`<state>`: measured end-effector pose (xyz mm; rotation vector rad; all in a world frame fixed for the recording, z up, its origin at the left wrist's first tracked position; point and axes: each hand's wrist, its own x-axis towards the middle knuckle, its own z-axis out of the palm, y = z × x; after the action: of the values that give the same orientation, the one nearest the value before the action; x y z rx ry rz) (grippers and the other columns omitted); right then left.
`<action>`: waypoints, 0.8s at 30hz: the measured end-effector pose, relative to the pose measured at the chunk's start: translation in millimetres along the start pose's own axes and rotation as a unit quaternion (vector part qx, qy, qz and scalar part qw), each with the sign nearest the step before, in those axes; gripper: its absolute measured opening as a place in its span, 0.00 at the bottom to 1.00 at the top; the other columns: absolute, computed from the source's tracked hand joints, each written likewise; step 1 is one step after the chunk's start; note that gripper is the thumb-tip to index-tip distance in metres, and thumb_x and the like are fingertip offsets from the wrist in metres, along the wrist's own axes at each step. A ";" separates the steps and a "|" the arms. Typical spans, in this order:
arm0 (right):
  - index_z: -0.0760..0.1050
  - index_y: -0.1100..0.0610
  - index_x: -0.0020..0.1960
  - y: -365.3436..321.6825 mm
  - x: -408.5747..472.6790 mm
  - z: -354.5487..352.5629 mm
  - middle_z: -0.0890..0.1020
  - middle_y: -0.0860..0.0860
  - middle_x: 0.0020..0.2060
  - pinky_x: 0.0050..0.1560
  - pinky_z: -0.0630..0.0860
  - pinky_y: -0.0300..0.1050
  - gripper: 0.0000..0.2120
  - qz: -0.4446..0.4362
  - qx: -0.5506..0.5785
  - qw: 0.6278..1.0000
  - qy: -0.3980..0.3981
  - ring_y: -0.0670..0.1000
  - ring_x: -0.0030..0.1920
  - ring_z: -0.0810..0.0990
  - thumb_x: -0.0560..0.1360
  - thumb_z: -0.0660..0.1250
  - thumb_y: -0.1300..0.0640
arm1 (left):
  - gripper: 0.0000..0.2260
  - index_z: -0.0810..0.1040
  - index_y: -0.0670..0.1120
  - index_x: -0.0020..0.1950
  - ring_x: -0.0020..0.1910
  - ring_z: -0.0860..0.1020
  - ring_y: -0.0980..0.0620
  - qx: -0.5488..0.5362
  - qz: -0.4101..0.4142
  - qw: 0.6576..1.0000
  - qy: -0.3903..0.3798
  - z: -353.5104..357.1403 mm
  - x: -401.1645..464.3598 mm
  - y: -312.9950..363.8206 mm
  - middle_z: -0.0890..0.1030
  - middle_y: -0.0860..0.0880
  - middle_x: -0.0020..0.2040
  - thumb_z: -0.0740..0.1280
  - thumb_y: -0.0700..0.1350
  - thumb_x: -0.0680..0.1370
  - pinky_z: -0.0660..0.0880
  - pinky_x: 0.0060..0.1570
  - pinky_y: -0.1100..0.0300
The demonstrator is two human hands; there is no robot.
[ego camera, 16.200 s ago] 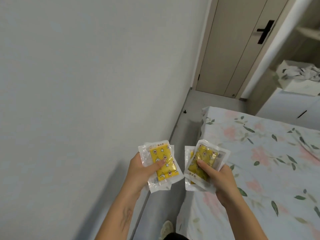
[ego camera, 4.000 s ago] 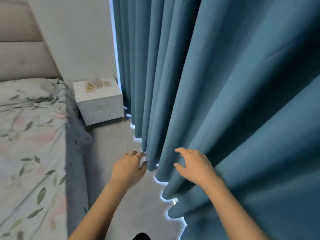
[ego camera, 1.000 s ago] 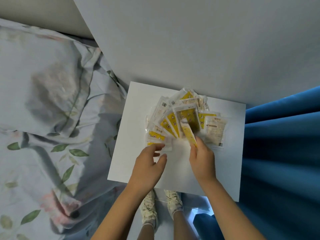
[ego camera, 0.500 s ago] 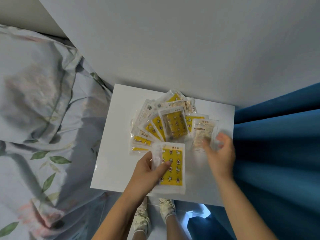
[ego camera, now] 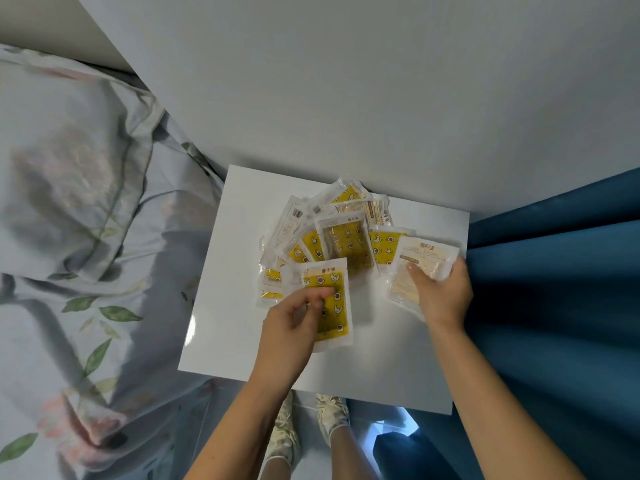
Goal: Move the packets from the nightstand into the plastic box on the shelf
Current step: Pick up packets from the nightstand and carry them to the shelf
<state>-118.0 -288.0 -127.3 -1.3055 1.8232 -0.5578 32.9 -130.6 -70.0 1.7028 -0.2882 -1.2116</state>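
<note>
Several clear packets with yellow star-and-moon inserts lie fanned out in a pile (ego camera: pixel 346 237) at the back of the white nightstand (ego camera: pixel 235 306). My left hand (ego camera: pixel 291 327) grips one yellow packet (ego camera: pixel 334 306) by its left side, just in front of the pile. My right hand (ego camera: pixel 443 296) holds a pale cream packet (ego camera: pixel 420 265) at the pile's right edge, thumb on top and fingers under its right side. The plastic box and the shelf are out of view.
A bed with floral bedding and a pillow (ego camera: pixel 69 202) touches the nightstand's left side. A blue curtain (ego camera: pixel 554 306) hangs close on the right. A pale wall (ego camera: pixel 346 81) stands behind. My feet in light shoes (ego camera: pixel 311 427) show below the front edge.
My right hand has closed on the cream packet and lifted its right side. My left hand still holds the yellow packet, now raised slightly toward the pile.
</note>
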 end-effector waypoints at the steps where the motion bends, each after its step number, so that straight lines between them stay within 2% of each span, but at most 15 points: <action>1: 0.74 0.56 0.58 -1.6 -8.3 -4.4 0.81 0.51 0.55 0.42 0.76 0.37 0.18 0.000 0.038 0.999 -0.003 0.53 0.54 0.82 0.71 0.75 0.60 | 0.14 0.83 0.57 0.48 0.48 0.81 0.66 -0.009 -0.011 1.000 0.006 0.0 -0.4 0.4 0.82 0.63 0.52 0.63 0.40 0.81 0.76 0.41 0.73; 3: 0.75 0.52 0.58 -5.8 -31.1 -10.2 0.81 0.48 0.54 0.46 0.78 0.40 0.15 -0.016 0.075 0.997 -0.012 0.48 0.52 0.81 0.74 0.72 0.58 | 0.12 0.83 0.56 0.51 0.49 0.81 0.66 -0.045 -0.025 0.999 0.011 1.0 -0.5 2.0 0.82 0.64 0.51 0.64 0.40 0.81 0.76 0.41 0.73; 4: 0.74 0.50 0.58 -7.9 -45.5 -11.4 0.80 0.46 0.53 0.47 0.78 0.39 0.13 -0.032 0.084 0.996 -0.022 0.45 0.52 0.80 0.75 0.71 0.57 | 0.09 0.83 0.55 0.53 0.50 0.82 0.65 -0.076 -0.029 0.997 0.005 1.8 -0.3 1.8 0.83 0.63 0.52 0.67 0.43 0.79 0.76 0.42 0.73; 5: 0.74 0.49 0.59 -10.6 -61.2 -11.1 0.80 0.44 0.52 0.47 0.78 0.36 0.12 -0.050 0.087 0.994 -0.040 0.42 0.51 0.80 0.76 0.69 0.57 | 0.10 0.83 0.54 0.56 0.51 0.82 0.63 -0.097 -0.035 0.995 -0.011 3.2 -0.5 3.0 0.83 0.60 0.53 0.70 0.49 0.76 0.76 0.43 0.72; 7: 0.73 0.49 0.61 -14.5 -92.9 -6.9 0.79 0.44 0.52 0.45 0.77 0.31 0.11 -0.087 0.076 0.989 -0.098 0.42 0.52 0.79 0.78 0.65 0.56 | 0.24 0.81 0.53 0.59 0.55 0.82 0.60 -0.081 -0.034 0.995 -0.037 7.1 -0.8 1.9 0.83 0.57 0.57 0.74 0.61 0.68 0.78 0.50 0.68; 8: 0.73 0.50 0.63 -15.5 -107.4 -3.2 0.78 0.45 0.54 0.47 0.77 0.31 0.13 -0.103 0.066 0.983 -0.136 0.42 0.53 0.79 0.79 0.64 0.57 | 0.26 0.81 0.52 0.59 0.56 0.81 0.59 -0.064 -0.034 0.996 -0.051 10.5 -1.7 2.7 0.83 0.56 0.56 0.74 0.64 0.66 0.77 0.53 0.65; 10: 0.71 0.50 0.68 -18.8 -131.4 6.1 0.76 0.45 0.61 0.58 0.75 0.35 0.16 -0.120 0.058 0.966 -0.221 0.42 0.60 0.76 0.81 0.61 0.58 | 0.21 0.81 0.52 0.55 0.51 0.83 0.58 -0.049 -0.013 0.996 -0.075 16.9 -5.5 2.1 0.85 0.55 0.49 0.75 0.60 0.67 0.78 0.50 0.65; 12: 0.71 0.52 0.69 -23.3 -143.3 12.6 0.75 0.47 0.65 0.66 0.71 0.42 0.17 -0.132 0.063 0.948 -0.282 0.44 0.67 0.73 0.81 0.57 0.57 | 0.15 0.82 0.50 0.48 0.43 0.84 0.58 -0.062 -0.004 0.998 -0.032 17.0 -6.3 3.1 0.86 0.54 0.42 0.75 0.58 0.69 0.77 0.41 0.69; 14: 0.76 0.53 0.65 -27.8 -139.9 13.6 0.80 0.47 0.61 0.64 0.74 0.44 0.17 -0.134 0.078 0.935 -0.318 0.45 0.64 0.77 0.79 0.58 0.56 | 0.16 0.81 0.42 0.45 0.38 0.82 0.54 -0.077 -0.026 0.996 0.036 7.1 -1.5 -1.2 0.84 0.48 0.38 0.71 0.56 0.72 0.77 0.36 0.64; 15: 0.79 0.53 0.61 -31.4 -134.5 13.0 0.83 0.47 0.56 0.59 0.77 0.44 0.14 -0.130 0.091 0.929 -0.334 0.46 0.59 0.80 0.79 0.60 0.55 | 0.16 0.81 0.38 0.45 0.37 0.81 0.51 -0.089 -0.038 0.993 0.062 -0.1 0.9 -2.3 0.83 0.44 0.38 0.68 0.53 0.76 0.77 0.36 0.61; 17: 0.81 0.49 0.52 -38.3 -119.3 12.9 0.86 0.46 0.44 0.47 0.80 0.39 0.07 -0.132 0.105 0.933 -0.317 0.44 0.47 0.84 0.79 0.64 0.54 | 0.13 0.82 0.39 0.45 0.37 0.82 0.50 -0.104 -0.053 0.989 0.094 -15.0 4.7 -3.2 0.85 0.46 0.39 0.65 0.49 0.80 0.77 0.37 0.62; 19: 0.78 0.48 0.51 -41.3 -96.9 22.1 0.84 0.42 0.42 0.44 0.76 0.30 0.05 -0.161 0.068 0.961 -0.216 0.43 0.46 0.83 0.76 0.69 0.55 | 0.10 0.83 0.45 0.48 0.40 0.85 0.54 -0.110 -0.069 0.988 0.090 -25.6 5.2 -3.4 0.87 0.50 0.42 0.65 0.49 0.80 0.78 0.36 0.67; 20: 0.77 0.49 0.54 -41.8 -83.9 29.9 0.82 0.41 0.47 0.47 0.75 0.30 0.10 -0.162 0.032 0.972 -0.166 0.44 0.50 0.81 0.74 0.72 0.56 | 0.10 0.83 0.46 0.48 0.41 0.85 0.55 -0.112 -0.081 0.987 0.081 -28.6 4.4 -3.4 0.87 0.51 0.42 0.65 0.49 0.79 0.78 0.36 0.68; 21: 0.75 0.51 0.58 -42.3 -70.9 38.7 0.81 0.45 0.53 0.52 0.74 0.33 0.15 -0.145 -0.005 0.980 -0.138 0.47 0.56 0.79 0.73 0.73 0.55 | 0.10 0.83 0.46 0.48 0.41 0.85 0.54 -0.116 -0.092 0.986 0.077 -30.0 3.8 -4.1 0.87 0.50 0.42 0.65 0.50 0.79 0.78 0.36 0.68; 24: 0.67 0.58 0.70 -39.6 -37.2 65.7 0.72 0.55 0.67 0.65 0.69 0.48 0.33 -0.080 -0.116 0.982 -0.129 0.55 0.69 0.67 0.70 0.76 0.50 | 0.11 0.83 0.46 0.47 0.39 0.85 0.52 -0.142 -0.119 0.980 0.074 -30.0 0.0 -4.0 0.87 0.48 0.40 0.68 0.53 0.75 0.79 0.35 0.64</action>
<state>-36.9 -261.7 -122.8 -1.6111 1.6122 -0.2469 56.1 -111.4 -72.7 1.5949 0.1792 -1.2236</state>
